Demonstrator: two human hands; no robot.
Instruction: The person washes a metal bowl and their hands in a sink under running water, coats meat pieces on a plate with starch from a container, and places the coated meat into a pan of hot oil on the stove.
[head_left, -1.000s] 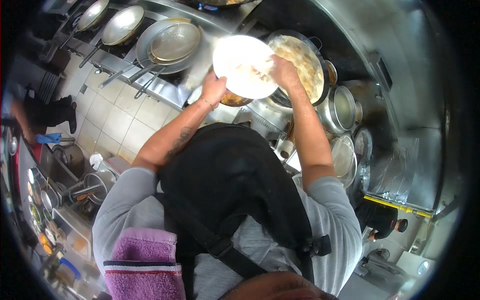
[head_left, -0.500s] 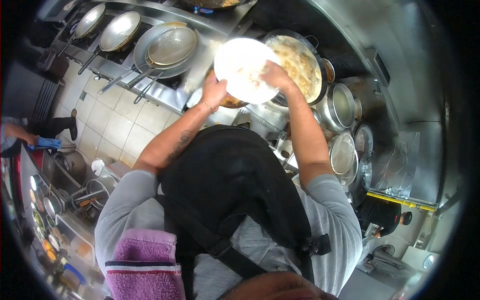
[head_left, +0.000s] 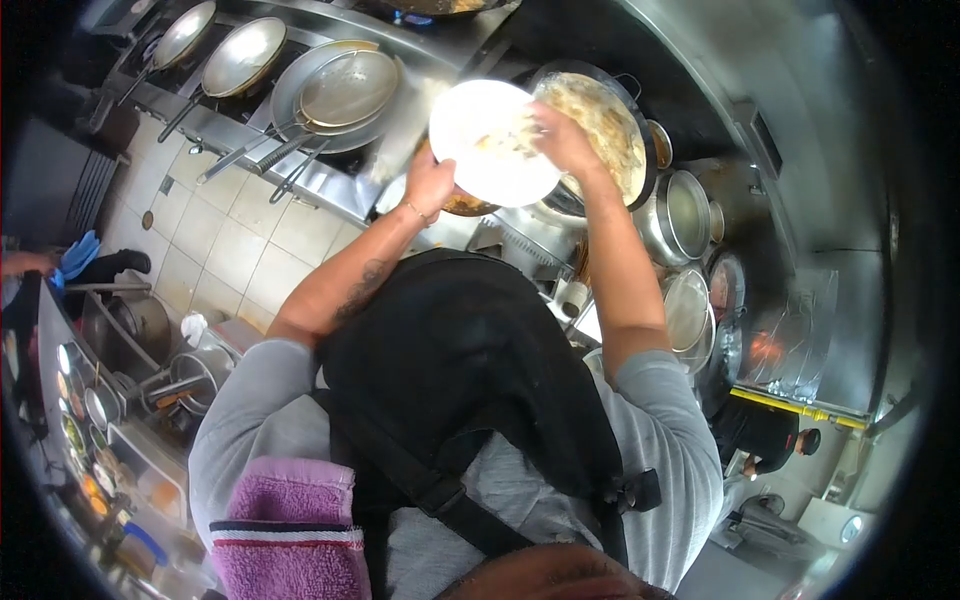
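Note:
My left hand [head_left: 430, 184] grips the near-left rim of a round white plate [head_left: 465, 120], its thumb lying over the edge. Pale, wet-looking bits of food [head_left: 505, 140] lie on the plate's right part. My right hand [head_left: 566, 140] is at the plate's right edge, close to the wok; its fingertips are blurred, so any food in them cannot be made out. To the right, a large dark wok [head_left: 650, 130] holds bubbling, pale yellow oil with frying pieces [head_left: 605, 120]. Under the plate, part of a pan of reddish-brown food [head_left: 465, 204] shows.
Strainers [head_left: 350, 90] rest on a wide pan at the left of the stove, beside two frying pans [head_left: 243, 60]. Metal pots [head_left: 685, 215] and a sieve [head_left: 686, 310] stand at right. One person in black [head_left: 765, 430] is at lower right; another person's blue-covered hand [head_left: 78, 255] is at far left.
My right hand has moved slightly right, towards the wok. The plate has barely shifted, and the food on it shows more clearly. At far left, the other person's hand has moved.

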